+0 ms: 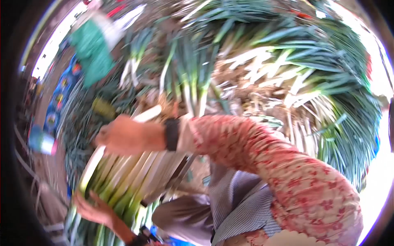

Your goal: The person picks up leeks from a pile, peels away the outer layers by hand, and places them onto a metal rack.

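Note:
My right hand point(130, 135) is closed around a leek point(91, 169). Its white root end sticks out above the hand, and the stalk slants down to the lower left. Fingers outstretched, my left hand point(95, 209) lies against the greener part of the stalks, near that leek's lower end. Side by side between and below my hands is a row of leeks point(133, 174), white ends up and green leaves pointing down. The image is blurred around my right hand, so its fingers do not show clearly.
Large heaps of leeks point(344, 82) curve around the back and right. Several leeks point(193, 69) lie straight ahead. A green sack point(90, 53) is at the upper left, a light blue cup-like container point(41, 140) at the far left. My knee point(180, 217) is close below.

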`<state>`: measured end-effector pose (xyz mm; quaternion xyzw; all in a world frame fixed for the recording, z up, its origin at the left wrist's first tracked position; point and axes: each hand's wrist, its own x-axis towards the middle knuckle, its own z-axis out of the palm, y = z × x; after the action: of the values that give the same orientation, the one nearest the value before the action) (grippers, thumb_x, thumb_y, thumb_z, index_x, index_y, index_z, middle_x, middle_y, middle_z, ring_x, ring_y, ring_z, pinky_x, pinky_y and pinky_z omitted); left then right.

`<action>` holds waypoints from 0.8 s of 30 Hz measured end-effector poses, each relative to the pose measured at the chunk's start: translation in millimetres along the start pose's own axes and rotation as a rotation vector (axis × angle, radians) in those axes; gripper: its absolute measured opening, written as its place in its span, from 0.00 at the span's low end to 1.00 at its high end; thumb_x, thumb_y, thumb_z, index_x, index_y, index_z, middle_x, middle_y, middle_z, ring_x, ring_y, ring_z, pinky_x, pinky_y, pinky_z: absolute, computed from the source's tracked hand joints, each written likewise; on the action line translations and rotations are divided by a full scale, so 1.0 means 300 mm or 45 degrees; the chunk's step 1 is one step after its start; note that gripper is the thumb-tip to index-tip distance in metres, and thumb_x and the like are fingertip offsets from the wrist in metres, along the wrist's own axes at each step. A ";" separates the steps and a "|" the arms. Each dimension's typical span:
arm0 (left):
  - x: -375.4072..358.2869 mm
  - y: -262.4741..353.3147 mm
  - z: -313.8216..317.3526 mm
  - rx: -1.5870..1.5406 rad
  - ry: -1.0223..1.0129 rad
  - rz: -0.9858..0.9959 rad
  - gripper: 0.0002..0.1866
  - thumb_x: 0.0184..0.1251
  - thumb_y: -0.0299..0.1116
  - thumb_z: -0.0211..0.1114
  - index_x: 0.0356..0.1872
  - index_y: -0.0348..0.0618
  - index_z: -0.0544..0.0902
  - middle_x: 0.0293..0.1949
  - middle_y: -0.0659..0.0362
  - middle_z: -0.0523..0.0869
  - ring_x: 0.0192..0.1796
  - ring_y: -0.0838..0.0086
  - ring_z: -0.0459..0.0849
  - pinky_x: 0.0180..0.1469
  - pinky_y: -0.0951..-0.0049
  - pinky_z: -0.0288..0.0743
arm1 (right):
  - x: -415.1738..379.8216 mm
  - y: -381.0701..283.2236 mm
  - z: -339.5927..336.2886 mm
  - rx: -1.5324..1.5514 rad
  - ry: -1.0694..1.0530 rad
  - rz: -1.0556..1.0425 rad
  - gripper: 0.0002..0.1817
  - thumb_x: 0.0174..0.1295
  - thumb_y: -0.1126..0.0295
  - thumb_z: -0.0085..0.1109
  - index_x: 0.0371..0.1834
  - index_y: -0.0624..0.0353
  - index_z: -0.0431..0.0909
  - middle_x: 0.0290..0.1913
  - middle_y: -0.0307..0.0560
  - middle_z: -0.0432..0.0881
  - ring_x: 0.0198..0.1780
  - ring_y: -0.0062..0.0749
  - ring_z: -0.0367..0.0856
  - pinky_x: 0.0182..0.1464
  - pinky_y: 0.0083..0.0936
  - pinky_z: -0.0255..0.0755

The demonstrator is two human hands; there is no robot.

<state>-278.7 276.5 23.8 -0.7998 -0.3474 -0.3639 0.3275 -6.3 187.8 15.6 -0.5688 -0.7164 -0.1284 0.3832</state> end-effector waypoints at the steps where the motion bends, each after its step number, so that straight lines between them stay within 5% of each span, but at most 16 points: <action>1: -0.012 -0.005 -0.007 -0.033 0.031 0.124 0.19 0.66 0.36 0.58 0.54 0.38 0.75 0.55 0.49 0.74 0.57 0.54 0.72 0.55 0.57 0.67 | 0.004 0.006 -0.036 0.083 -0.108 0.128 0.16 0.52 0.54 0.59 0.31 0.55 0.73 0.26 0.43 0.77 0.29 0.43 0.80 0.29 0.38 0.73; 4: -0.012 0.031 -0.024 -0.244 -0.016 0.083 0.22 0.68 0.36 0.55 0.60 0.38 0.69 0.59 0.50 0.71 0.62 0.56 0.69 0.61 0.57 0.63 | -0.063 0.097 -0.115 0.123 -0.212 0.123 0.17 0.53 0.53 0.59 0.27 0.56 0.73 0.24 0.46 0.78 0.28 0.47 0.79 0.29 0.40 0.73; 6: 0.006 0.111 -0.055 -0.124 -0.084 -0.258 0.43 0.58 0.67 0.48 0.64 0.40 0.63 0.63 0.47 0.65 0.62 0.50 0.66 0.63 0.48 0.57 | -0.120 0.106 -0.165 0.125 -0.132 0.131 0.18 0.52 0.52 0.59 0.26 0.57 0.74 0.23 0.49 0.79 0.27 0.50 0.79 0.30 0.42 0.72; 7: 0.019 0.106 -0.070 -0.111 -0.239 -0.110 0.35 0.63 0.56 0.52 0.64 0.41 0.64 0.62 0.47 0.67 0.60 0.49 0.67 0.62 0.45 0.56 | -0.149 0.099 -0.202 0.145 -0.146 0.155 0.18 0.52 0.52 0.59 0.26 0.57 0.74 0.23 0.49 0.79 0.28 0.50 0.79 0.30 0.42 0.72; 11: 0.042 0.066 -0.008 0.314 -0.494 0.017 0.31 0.57 0.47 0.61 0.61 0.48 0.68 0.61 0.50 0.69 0.60 0.51 0.68 0.62 0.41 0.54 | -0.286 0.057 -0.368 0.212 -0.133 0.172 0.17 0.54 0.56 0.58 0.28 0.60 0.72 0.22 0.52 0.78 0.28 0.52 0.79 0.29 0.44 0.72; 14: 0.166 0.181 -0.064 0.385 -0.275 0.090 0.29 0.56 0.46 0.61 0.59 0.47 0.70 0.60 0.52 0.70 0.62 0.55 0.67 0.63 0.40 0.52 | -0.365 0.074 -0.454 0.282 -0.131 0.281 0.16 0.57 0.57 0.57 0.30 0.61 0.72 0.22 0.54 0.77 0.28 0.54 0.78 0.30 0.44 0.71; 15: 0.245 0.269 -0.124 0.383 -0.074 0.230 0.22 0.58 0.42 0.60 0.53 0.44 0.75 0.52 0.53 0.77 0.56 0.58 0.74 0.60 0.46 0.60 | -0.397 0.079 -0.487 0.313 -0.139 0.358 0.16 0.57 0.57 0.57 0.31 0.61 0.72 0.22 0.54 0.77 0.28 0.54 0.78 0.30 0.44 0.71; 18: 0.437 0.469 -0.181 0.130 0.136 0.231 0.21 0.70 0.37 0.53 0.60 0.36 0.69 0.60 0.49 0.71 0.62 0.56 0.69 0.61 0.57 0.62 | -0.498 0.108 -0.544 0.513 -0.036 0.619 0.18 0.62 0.55 0.53 0.35 0.62 0.72 0.22 0.53 0.76 0.28 0.49 0.80 0.31 0.40 0.73; 21: 0.552 0.710 -0.221 -0.537 0.223 0.185 0.21 0.70 0.36 0.52 0.60 0.37 0.69 0.61 0.50 0.69 0.63 0.58 0.68 0.63 0.58 0.61 | -0.608 0.208 -0.556 0.742 0.217 0.843 0.21 0.65 0.52 0.47 0.38 0.64 0.73 0.22 0.51 0.77 0.26 0.37 0.79 0.30 0.34 0.73; 24: 0.475 0.885 -0.239 -0.795 -0.131 0.488 0.22 0.66 0.35 0.54 0.60 0.36 0.69 0.61 0.48 0.70 0.64 0.57 0.66 0.65 0.58 0.59 | -0.658 0.273 -0.662 0.759 0.403 1.030 0.23 0.65 0.52 0.49 0.41 0.66 0.76 0.26 0.56 0.77 0.30 0.41 0.77 0.35 0.34 0.70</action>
<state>-23.0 121.6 104.6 -0.9290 -0.0796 -0.3436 0.1119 160.2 -50.5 -8.6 -0.6398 -0.3781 0.1548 0.6509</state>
